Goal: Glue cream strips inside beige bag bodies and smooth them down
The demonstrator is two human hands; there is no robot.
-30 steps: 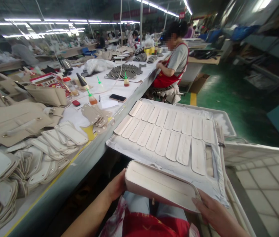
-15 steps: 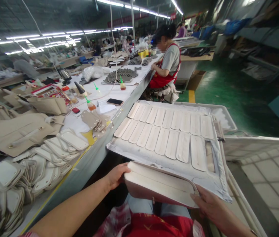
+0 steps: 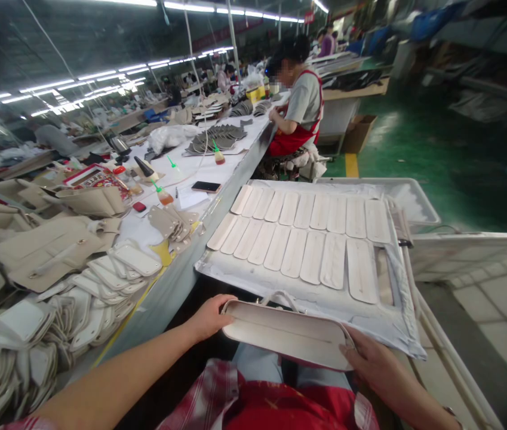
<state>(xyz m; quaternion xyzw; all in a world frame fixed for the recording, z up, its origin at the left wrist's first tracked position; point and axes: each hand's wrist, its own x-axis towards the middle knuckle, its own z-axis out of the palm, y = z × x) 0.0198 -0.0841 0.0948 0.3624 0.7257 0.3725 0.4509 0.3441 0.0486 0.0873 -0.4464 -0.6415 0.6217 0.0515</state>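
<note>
A cream handbag [image 3: 284,334] is held level over my lap, its long flat side with rounded corners turned up toward me. A thin line runs along the middle of that side, and a pale handle loop [image 3: 283,298] shows beyond its far edge. My left hand [image 3: 212,319] is closed on the bag's left end, thumb on top. At the opposite end, my right hand [image 3: 365,353] grips the corner. Just past the bag, a cloth-covered board [image 3: 235,276] carries two rows of long rounded cream panels [image 3: 295,254].
On the left, a long workbench [image 3: 177,286] bears heaped cream pieces [image 3: 24,319], bags [image 3: 51,248], glue bottles [image 3: 163,194] and a phone [image 3: 206,187]. A co-worker in a red apron [image 3: 300,110] sits farther along it. White plastic bins [image 3: 477,242] stand at the right.
The bag has tipped so that its flat underside faces me more fully and the handle shows behind it. Both hands keep their hold at the ends. The view has shifted slightly.
</note>
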